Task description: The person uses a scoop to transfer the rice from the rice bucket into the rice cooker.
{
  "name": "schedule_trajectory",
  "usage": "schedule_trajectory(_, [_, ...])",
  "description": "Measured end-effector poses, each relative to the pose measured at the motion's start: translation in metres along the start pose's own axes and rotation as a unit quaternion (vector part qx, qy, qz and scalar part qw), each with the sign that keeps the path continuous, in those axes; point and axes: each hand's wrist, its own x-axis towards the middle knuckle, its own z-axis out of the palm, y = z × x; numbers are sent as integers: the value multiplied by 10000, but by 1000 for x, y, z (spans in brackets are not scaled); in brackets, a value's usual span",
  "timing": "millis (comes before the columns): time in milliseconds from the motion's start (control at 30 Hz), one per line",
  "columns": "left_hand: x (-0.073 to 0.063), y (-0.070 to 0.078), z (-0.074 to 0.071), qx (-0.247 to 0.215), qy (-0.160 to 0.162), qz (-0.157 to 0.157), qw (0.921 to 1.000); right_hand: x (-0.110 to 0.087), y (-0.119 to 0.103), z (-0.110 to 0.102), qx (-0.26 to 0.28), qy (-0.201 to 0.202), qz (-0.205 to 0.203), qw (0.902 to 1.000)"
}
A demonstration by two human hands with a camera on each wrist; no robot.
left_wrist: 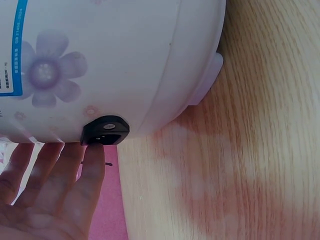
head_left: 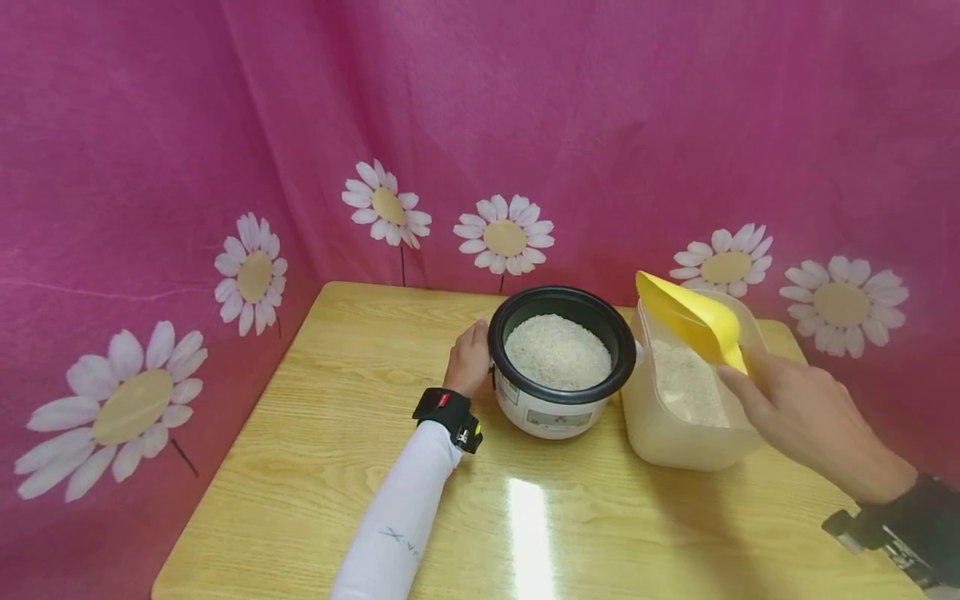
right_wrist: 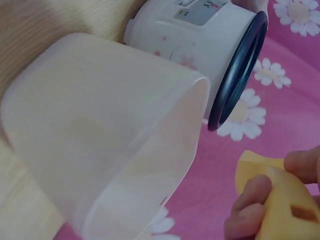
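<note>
A white rice cooker (head_left: 551,417) with a black rim stands on the table, heaped with pale rice (head_left: 558,352). My left hand (head_left: 468,360) rests against its left side; in the left wrist view straight fingers (left_wrist: 92,170) touch the wall beside a black power socket (left_wrist: 106,131). My right hand (head_left: 817,408) grips the handle of a yellow scoop (head_left: 693,317), raised over a translucent plastic bin (head_left: 675,442) with more rice (head_left: 686,379) inside. The scoop's bowl points up and left, toward the cooker; its inside is hidden. In the right wrist view, fingers (right_wrist: 255,192) curl round the scoop's handle.
The bin stands close to the right of the cooker on a wooden table (head_left: 360,400). A pink curtain (head_left: 585,125) printed with white daisies hangs along the table's back and left side. Light glares off the tabletop in front of the cooker.
</note>
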Motion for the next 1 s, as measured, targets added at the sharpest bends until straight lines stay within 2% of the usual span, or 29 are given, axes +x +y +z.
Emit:
schedule_trajectory(67, [-1, 0, -1, 40, 27, 76, 10000, -8, 7, -1, -1, -12, 112, 9999])
schedule_trajectory(233, [-5, 1, -2, 27, 52, 23, 10000, -29, 27, 2, 66, -105, 504, 9987])
schedule_trajectory(533, [-5, 2, -6, 17, 72, 64, 10000, -72, 59, 21, 167, -201, 1092, 9937])
schedule_trajectory(633, [-5, 1, -6, 43, 117, 60, 9999, -83, 67, 29, 218, -98, 1270, 9916])
schedule_trajectory(767, [-4, 1, -6, 29, 80, 12, 10000, -98, 74, 36, 470, -26, 1800, 9825])
schedule_trajectory(900, [-4, 3, -8, 9, 33, -49, 10000, -109, 80, 40, 812, -104, 2404, 9672])
schedule_trajectory(1000, [-4, 3, -9, -35, 35, -109, 9999, -119, 87, 47, 975, -5, 2767, 9560])
